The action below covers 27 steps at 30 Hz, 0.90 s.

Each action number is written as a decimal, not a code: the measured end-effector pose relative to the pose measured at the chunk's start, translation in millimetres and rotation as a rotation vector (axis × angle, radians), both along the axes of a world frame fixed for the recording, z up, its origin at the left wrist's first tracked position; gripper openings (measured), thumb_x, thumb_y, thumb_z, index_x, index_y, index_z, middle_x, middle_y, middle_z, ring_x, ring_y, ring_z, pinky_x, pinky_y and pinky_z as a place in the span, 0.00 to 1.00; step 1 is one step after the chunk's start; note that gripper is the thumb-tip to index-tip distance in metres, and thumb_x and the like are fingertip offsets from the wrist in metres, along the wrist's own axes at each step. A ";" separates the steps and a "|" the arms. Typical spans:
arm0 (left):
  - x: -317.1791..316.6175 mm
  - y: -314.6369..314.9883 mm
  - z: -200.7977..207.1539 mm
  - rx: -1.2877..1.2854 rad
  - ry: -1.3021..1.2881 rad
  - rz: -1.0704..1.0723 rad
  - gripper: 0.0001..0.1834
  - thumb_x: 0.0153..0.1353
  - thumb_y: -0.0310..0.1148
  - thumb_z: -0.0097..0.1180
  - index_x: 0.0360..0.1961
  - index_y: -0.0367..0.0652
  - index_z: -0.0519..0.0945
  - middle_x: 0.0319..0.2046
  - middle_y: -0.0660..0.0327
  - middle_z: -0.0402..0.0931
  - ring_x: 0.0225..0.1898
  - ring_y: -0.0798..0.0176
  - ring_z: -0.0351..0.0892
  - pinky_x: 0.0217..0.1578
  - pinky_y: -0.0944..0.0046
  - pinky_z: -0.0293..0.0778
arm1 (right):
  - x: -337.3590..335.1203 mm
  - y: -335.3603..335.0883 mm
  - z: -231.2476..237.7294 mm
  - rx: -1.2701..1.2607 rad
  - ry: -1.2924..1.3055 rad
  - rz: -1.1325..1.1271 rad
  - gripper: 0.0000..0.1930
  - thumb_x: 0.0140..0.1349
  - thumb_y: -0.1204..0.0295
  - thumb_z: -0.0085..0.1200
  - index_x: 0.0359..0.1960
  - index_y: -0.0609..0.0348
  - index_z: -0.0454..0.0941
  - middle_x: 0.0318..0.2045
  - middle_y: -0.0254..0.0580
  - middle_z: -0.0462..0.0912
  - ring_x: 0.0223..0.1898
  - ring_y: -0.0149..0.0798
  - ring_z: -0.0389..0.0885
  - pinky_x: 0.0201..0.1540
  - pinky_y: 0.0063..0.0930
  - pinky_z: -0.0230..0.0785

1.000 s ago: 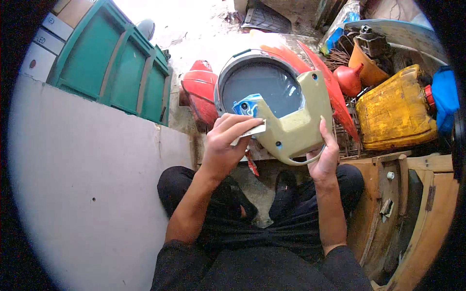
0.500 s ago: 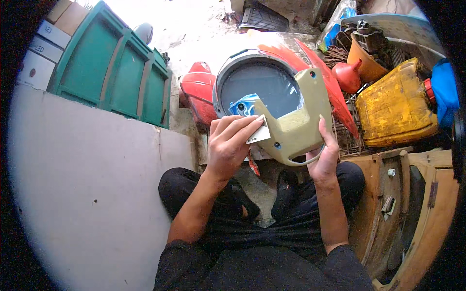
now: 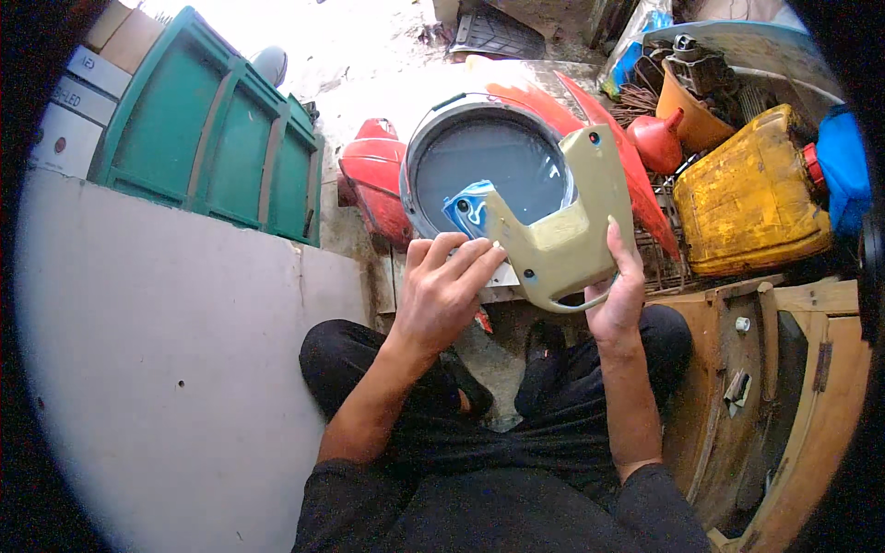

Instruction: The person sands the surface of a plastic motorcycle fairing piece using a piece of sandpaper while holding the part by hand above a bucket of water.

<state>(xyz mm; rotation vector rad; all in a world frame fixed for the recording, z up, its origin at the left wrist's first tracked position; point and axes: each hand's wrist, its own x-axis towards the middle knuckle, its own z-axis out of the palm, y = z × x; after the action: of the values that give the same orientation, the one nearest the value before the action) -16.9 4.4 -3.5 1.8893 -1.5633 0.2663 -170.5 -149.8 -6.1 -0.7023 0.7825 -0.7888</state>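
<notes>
Gripping the beige plastic panel (image 3: pixel 562 235) from the right, the right hand (image 3: pixel 616 300) has its fingers running up the panel's right edge and its palm under the lower corner, closed around the piece. That panel sits tilted in front of the person, above the knees, and overlaps the lower right of a round basin of grey water (image 3: pixel 489 170). Over on the other side, the left hand (image 3: pixel 442 295) lies against the panel's lower left edge, fingers pressed together and curled over a small pale sheet (image 3: pixel 502 275), the fingertips pinning it to the panel. A patch of blue paint (image 3: pixel 468 207) shows at the panel's upper left tip, just above those fingertips. Behind the basin, red bodywork pieces (image 3: pixel 373 180) lie on the ground, one to the left and a long one sweeping past on the right. Further right, a battered yellow jerrycan (image 3: pixel 751 198) rests beside a red funnel (image 3: pixel 656 140) and an orange bucket (image 3: pixel 701 115) full of parts. A green crate (image 3: pixel 198 138) stands at upper left, with a big pale board (image 3: pixel 157 369) spreading below it. On the right side, a worn wooden frame (image 3: pixel 784 369) sits close by the person's knee. Dark trousers fill the lower middle, both forearms coming up from the bottom edge
</notes>
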 end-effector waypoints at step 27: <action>6.0 -4.3 -6.6 -0.149 0.369 0.228 0.11 0.56 0.21 0.64 0.41 0.41 0.83 0.34 0.55 0.83 0.37 0.58 0.84 0.41 0.63 0.77 | 7.7 18.0 1.8 -0.090 0.066 0.063 0.21 0.68 0.63 0.54 0.58 0.61 0.72 0.52 0.40 0.77 0.52 0.36 0.75 0.58 0.31 0.66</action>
<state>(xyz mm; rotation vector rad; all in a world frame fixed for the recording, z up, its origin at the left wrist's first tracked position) -10.9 0.1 -10.1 1.8732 -1.0584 0.1189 -162.8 -131.8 -4.3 -0.8334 0.7837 -0.7500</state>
